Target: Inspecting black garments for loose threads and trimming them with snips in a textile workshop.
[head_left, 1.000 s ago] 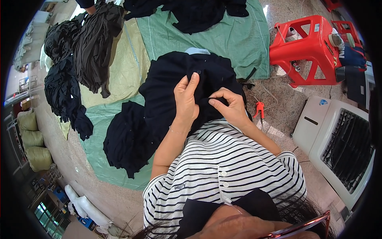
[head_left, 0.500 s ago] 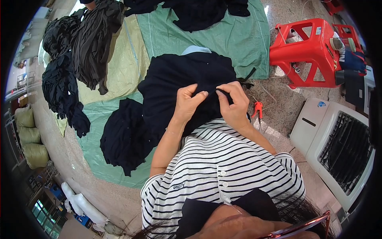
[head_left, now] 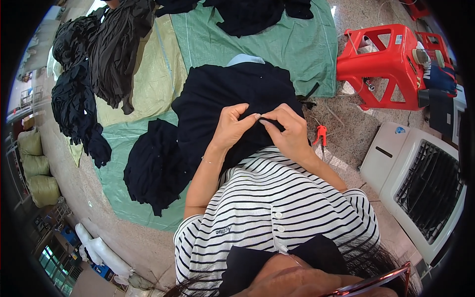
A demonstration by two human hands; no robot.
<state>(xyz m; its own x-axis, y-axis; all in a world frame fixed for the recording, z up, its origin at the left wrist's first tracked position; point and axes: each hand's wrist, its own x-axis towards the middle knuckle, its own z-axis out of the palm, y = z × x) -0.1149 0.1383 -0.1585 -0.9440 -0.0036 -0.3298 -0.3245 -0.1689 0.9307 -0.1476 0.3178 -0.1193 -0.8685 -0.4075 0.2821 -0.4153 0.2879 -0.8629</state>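
Observation:
A dark navy garment [head_left: 232,94] with a pale blue collar lies spread over my lap and the floor sheet. My left hand [head_left: 231,126] pinches a fold of its fabric near the lower edge. My right hand [head_left: 287,129] pinches the same fold just to the right, fingertips almost touching the left ones. Whether a small tool sits between the fingers cannot be told. A second dark garment [head_left: 156,166] lies bunched to the left of my left forearm.
Green and yellow sheets [head_left: 292,44] cover the floor, with piles of dark garments [head_left: 99,64] at the left and top. A red plastic stool [head_left: 391,62] stands at the right. Small orange snips [head_left: 320,134] lie on the floor. A white fan unit [head_left: 420,180] sits at lower right.
Both hands have come together on the garment's fold; the left hand slid down from flat on the fabric to a pinch beside the right hand.

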